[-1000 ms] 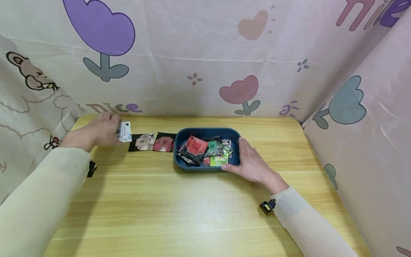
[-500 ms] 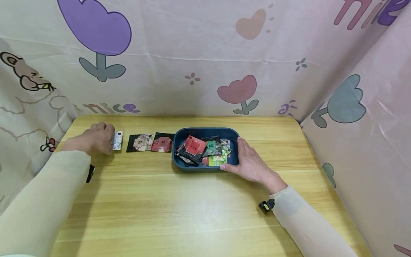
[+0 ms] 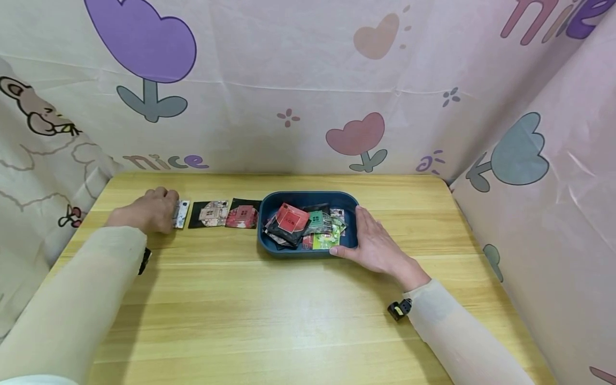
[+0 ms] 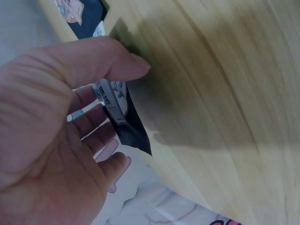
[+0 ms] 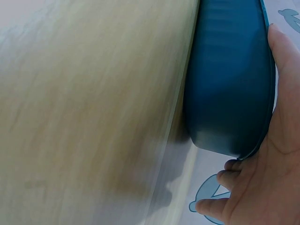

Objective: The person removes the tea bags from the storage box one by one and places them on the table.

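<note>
A small printed packet (image 3: 181,214) is being pinched by the left hand (image 3: 146,210) and set down beside two packets already laid out (image 3: 226,214), while the blue tray (image 3: 308,250) is steadied by the right hand's (image 3: 377,247) relaxed fingers; release seems called for next.

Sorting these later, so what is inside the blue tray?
The blue tray holds a loose heap of small packets: a red one on top, with green ones beside it. Packets underneath are covered.
</note>
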